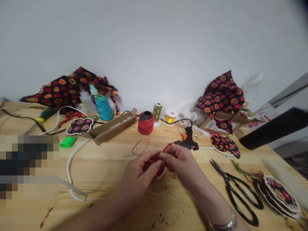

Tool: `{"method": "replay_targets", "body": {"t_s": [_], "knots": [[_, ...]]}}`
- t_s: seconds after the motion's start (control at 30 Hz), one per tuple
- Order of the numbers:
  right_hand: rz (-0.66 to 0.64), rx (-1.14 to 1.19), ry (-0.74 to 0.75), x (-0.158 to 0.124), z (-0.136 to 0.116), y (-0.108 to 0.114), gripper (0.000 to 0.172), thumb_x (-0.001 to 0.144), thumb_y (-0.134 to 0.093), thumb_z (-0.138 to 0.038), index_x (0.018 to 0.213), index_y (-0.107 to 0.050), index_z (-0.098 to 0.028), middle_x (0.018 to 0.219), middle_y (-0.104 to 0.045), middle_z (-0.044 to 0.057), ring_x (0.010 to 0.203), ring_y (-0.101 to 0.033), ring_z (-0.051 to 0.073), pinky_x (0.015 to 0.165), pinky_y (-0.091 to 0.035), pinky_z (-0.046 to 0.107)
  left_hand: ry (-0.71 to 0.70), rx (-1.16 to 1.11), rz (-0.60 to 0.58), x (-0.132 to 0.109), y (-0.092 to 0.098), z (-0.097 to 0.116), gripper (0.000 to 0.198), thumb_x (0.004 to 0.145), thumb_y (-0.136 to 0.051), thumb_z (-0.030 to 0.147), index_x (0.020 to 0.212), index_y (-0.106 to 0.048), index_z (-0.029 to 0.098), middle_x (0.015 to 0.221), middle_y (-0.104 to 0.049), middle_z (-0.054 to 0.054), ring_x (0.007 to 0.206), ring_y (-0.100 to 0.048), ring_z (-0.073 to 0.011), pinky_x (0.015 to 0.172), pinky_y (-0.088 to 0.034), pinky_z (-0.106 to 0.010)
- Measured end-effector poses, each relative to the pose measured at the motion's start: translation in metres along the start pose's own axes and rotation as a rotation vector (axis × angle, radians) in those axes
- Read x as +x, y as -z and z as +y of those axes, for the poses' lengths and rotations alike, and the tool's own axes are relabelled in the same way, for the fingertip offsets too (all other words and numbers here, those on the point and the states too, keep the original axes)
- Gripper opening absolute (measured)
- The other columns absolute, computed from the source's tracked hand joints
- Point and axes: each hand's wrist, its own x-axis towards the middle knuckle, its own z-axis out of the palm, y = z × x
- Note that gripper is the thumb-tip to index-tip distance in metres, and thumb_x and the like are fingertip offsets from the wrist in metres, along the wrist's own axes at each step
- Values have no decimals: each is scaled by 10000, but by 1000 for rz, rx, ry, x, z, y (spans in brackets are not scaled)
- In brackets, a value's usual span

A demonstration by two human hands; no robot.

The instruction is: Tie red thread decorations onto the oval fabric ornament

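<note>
At the middle of the wooden table, my left hand [144, 168] is closed around a small dark-red piece with a pale rim [161, 173], mostly hidden by the fingers. My right hand [179, 158] meets it at the fingertips and pinches a red cord [167, 147], which loops over the top of the forefinger. A loose red thread [141, 146] curls on the wood just beyond my hands. Past my right hand lies a black glue gun [189, 141]. Black-handled scissors [234, 189] rest to the right, blades pointing away from me.
A red thread spool [146, 123], an olive spool [157, 112], a yellow spool [171, 117] and a teal cone [104, 108] stand along the wall. An open cardboard box [113, 128] lies left of them. Stacked patterned pieces [280, 195] sit at right. A white cable [69, 166] curves at left.
</note>
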Motion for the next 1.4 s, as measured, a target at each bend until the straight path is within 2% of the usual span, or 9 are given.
{"method": "replay_targets", "body": {"t_s": [0.2,0.27,0.4,0.53,0.67,0.8,0.87,1.13,1.4], "knots": [[17,-86,33,2,1,1,149,703,-614,-258,633,-531,-156,509,-522,-51,417,-374,44,394,-261,178,20,130,115,5,3,-2,172,784,-578,233,865,-729,255,849,-739,13,793,-640,-175,727,-481,-255],[18,-112,33,2,0,1,150,701,-616,-260,634,-530,-157,512,-520,-49,423,-372,47,396,-259,181,-48,206,105,6,5,-5,189,803,-544,232,847,-726,255,825,-718,1,794,-630,-180,736,-477,-273],[9,-146,46,2,0,1,158,696,-618,-256,623,-515,-160,496,-486,-58,427,-351,47,392,-246,178,-221,357,147,7,7,-9,189,813,-513,218,804,-702,214,1055,-609,-66,1052,-533,-219,908,-403,-336],[3,-164,51,2,1,3,154,707,-602,-248,625,-502,-165,493,-484,-59,416,-341,46,386,-249,178,-160,342,97,7,8,-8,212,826,-490,234,709,-664,200,1139,-569,-90,1220,-393,-240,991,-322,-372],[8,-177,53,2,0,3,157,709,-600,-249,617,-505,-164,491,-484,-57,414,-340,46,389,-248,180,-51,242,90,7,6,-5,170,806,-510,219,763,-674,205,1145,-587,-69,1066,-530,-231,903,-394,-354],[-3,-156,35,2,-1,2,152,698,-608,-248,621,-512,-161,493,-486,-57,421,-345,47,395,-248,182,25,100,73,6,4,0,147,788,-535,201,781,-682,215,859,-695,-16,781,-615,-177,715,-458,-276],[-6,-151,34,2,-1,2,157,694,-617,-255,623,-518,-157,499,-490,-55,431,-349,48,399,-245,180,58,41,78,5,3,2,129,764,-573,202,780,-700,219,756,-709,3,717,-615,-164,671,-454,-252],[-13,-126,39,1,-1,3,147,682,-626,-240,614,-524,-159,497,-505,-53,438,-390,55,412,-282,183,284,-320,2,8,6,-4,96,692,-699,277,742,-744,210,672,-700,10,613,-579,-122,592,-424,-221],[-55,-19,1,0,-4,3,175,664,-665,-260,620,-534,-153,491,-526,-57,408,-406,42,395,-291,171,336,-439,-25,8,5,-2,105,643,-736,259,698,-746,170,597,-673,-3,526,-527,-94,528,-387,-207]]}}
